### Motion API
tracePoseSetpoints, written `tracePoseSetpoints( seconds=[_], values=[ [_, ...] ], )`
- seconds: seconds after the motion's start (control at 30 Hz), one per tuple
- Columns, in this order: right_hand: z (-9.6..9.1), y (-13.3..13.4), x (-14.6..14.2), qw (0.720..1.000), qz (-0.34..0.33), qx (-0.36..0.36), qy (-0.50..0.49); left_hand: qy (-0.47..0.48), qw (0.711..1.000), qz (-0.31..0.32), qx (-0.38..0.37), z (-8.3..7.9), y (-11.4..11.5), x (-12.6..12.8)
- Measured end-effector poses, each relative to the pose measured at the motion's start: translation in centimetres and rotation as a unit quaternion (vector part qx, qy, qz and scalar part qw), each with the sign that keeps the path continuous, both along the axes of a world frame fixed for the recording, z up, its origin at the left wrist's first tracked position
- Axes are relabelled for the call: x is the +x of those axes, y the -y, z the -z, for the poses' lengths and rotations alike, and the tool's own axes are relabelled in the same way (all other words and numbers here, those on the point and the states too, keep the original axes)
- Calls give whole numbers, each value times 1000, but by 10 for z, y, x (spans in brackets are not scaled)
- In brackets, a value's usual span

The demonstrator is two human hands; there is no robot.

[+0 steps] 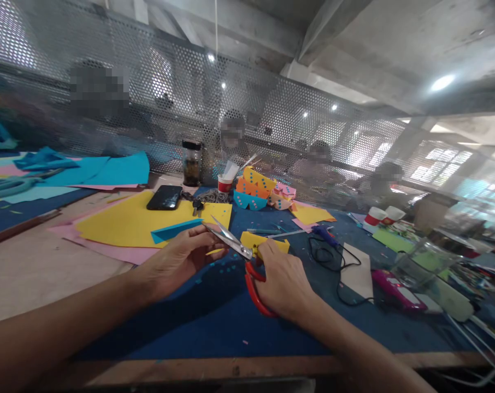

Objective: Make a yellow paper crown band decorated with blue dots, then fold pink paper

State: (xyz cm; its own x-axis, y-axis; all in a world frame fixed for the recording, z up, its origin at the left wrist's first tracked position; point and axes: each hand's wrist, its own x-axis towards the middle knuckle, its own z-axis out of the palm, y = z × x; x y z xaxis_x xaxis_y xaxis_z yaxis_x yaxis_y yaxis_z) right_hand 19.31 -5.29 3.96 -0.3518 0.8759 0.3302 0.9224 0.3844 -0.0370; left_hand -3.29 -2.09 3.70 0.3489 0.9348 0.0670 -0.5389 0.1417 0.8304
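My right hand (pixel 282 281) grips red-handled scissors (pixel 253 286), whose open steel blades (pixel 227 237) point up and left. My left hand (pixel 182 254) is closed in a pinch beside the blade tips, holding a thin yellow paper strip (pixel 214 251) between the blades. A yellow paper piece (pixel 266 243) lies on the blue mat (pixel 214 322) just behind my right hand. A teal folded strip (pixel 176 229) rests on a large yellow sheet (pixel 124 221) next to my left hand.
A black phone (pixel 164 197) lies on the yellow sheet, with a dark jar (pixel 191 162) behind it. Coloured paper crowns (pixel 259 194), a red cup (pixel 225 183), black cable (pixel 333 256), a pink device (pixel 397 289) and teal sheets (pixel 87 172) surround me. Other people sit behind a perforated metal screen (pixel 182 93).
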Motion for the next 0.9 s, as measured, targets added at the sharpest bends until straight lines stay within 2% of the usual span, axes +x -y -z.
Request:
tracePoseSetpoints(
  seconds=[0.5,0.9],
  values=[
    [-4,4,-3,999,10,-33,-6,2,1000,-17,-13,4,-3,-1],
    [-4,4,-2,1000,15,-18,-7,-8,1000,-21,-15,2,-1,1]
  ],
)
